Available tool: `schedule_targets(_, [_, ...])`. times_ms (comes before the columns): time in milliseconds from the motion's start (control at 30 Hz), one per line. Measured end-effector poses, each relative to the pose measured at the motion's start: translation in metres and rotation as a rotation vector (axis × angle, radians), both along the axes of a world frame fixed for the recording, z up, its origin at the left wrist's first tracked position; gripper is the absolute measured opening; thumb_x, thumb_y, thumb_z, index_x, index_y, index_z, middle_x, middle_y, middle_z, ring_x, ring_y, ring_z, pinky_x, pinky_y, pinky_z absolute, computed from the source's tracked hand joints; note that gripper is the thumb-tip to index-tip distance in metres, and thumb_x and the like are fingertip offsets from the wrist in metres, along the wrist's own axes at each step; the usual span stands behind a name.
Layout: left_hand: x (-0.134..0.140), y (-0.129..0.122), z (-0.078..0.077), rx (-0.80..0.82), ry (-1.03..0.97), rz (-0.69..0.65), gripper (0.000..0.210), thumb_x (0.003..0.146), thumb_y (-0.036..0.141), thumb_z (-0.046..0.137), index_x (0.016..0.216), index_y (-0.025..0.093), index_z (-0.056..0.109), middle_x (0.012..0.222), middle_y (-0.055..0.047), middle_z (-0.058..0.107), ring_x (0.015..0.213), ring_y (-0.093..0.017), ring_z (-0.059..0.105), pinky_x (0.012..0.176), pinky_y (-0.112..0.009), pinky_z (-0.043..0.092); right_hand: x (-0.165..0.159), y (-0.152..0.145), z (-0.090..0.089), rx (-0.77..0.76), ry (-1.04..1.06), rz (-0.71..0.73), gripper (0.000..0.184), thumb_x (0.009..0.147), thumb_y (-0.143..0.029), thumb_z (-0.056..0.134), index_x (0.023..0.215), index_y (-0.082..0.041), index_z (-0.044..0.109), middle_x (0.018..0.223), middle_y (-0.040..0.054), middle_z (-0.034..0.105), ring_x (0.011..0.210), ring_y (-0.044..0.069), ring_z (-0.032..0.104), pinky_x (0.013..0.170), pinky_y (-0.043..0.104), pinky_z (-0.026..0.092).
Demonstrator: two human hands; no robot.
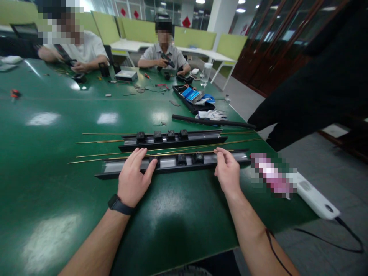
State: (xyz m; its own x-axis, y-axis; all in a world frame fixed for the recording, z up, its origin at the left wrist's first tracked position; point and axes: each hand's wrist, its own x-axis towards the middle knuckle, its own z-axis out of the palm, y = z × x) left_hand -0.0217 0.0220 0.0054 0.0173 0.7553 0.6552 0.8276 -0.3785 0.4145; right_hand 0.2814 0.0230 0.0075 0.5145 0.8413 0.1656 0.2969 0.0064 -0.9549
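Note:
A long black channel (168,162) with a pale grey floor lies across the green table in front of me. Small black blocks (181,159) sit inside it. My left hand (132,172) reaches over its left part, fingers stretched and thumb apart by a block. At the right part, my right hand (227,168) pinches a thin brass-coloured rod (186,153) that runs along the channel's far side. Whether the left fingertips also touch this rod I cannot tell. Just behind, a similar channel (169,143) holds several black blocks (158,135), with more thin rods (97,154) alongside.
Farther back are a black strip (195,120), white gloves (211,115) and a black tray (189,103) with blue packets. Two people (163,57) handle dark parts across the table. A white corded device (316,195) lies at the right edge; a dark-clothed person stands beyond.

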Motion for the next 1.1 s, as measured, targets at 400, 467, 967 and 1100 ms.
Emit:
schedule_targets(400, [-0.0001,-0.0005,0.0004,0.004,-0.010,-0.009,0.046,0.099,0.043,0.061,0.137,0.016,0.062,0.136,-0.016,0.070,0.134,-0.031,0.063,0.113,-0.048,0.051,0.0000,-0.0009,0.0020,-0.012,-0.012,-0.001,0.050,0.094,-0.057,0.059,0.126,-0.020,0.071,0.128,0.0117,0.075,0.042,0.006,0.052,0.038,0.023,0.041])
schedule_targets(467, [0.0000,-0.0005,0.0005,0.001,-0.015,-0.004,0.046,0.099,0.044,0.061,0.137,0.016,0.062,0.135,-0.015,0.071,0.133,-0.031,0.064,0.113,-0.048,0.052,0.0002,-0.0008,0.0019,-0.014,-0.011,0.000,0.050,0.095,-0.057,0.059,0.126,-0.020,0.071,0.129,0.0119,0.074,0.042,0.006,0.052,0.038,0.023,0.041])
schedule_targets(967, [-0.0003,0.0002,-0.0015,-0.009,-0.001,-0.032,0.047,0.099,0.043,0.061,0.138,0.016,0.061,0.138,-0.017,0.068,0.138,-0.030,0.059,0.117,-0.050,0.048,-0.0008,-0.0007,0.0019,-0.024,0.001,-0.002,0.051,0.094,-0.059,0.059,0.125,-0.020,0.071,0.125,0.0110,0.076,0.040,0.006,0.051,0.038,0.023,0.041])
schedule_targets(1100, [-0.0006,0.0007,-0.0018,-0.018,-0.008,-0.029,0.047,0.100,0.044,0.060,0.139,0.018,0.060,0.138,-0.016,0.068,0.138,-0.030,0.059,0.117,-0.053,0.048,-0.0007,-0.0003,0.0011,-0.021,0.002,0.004,0.052,0.094,-0.060,0.058,0.126,-0.020,0.070,0.126,0.0113,0.076,0.041,0.006,0.051,0.039,0.023,0.041])
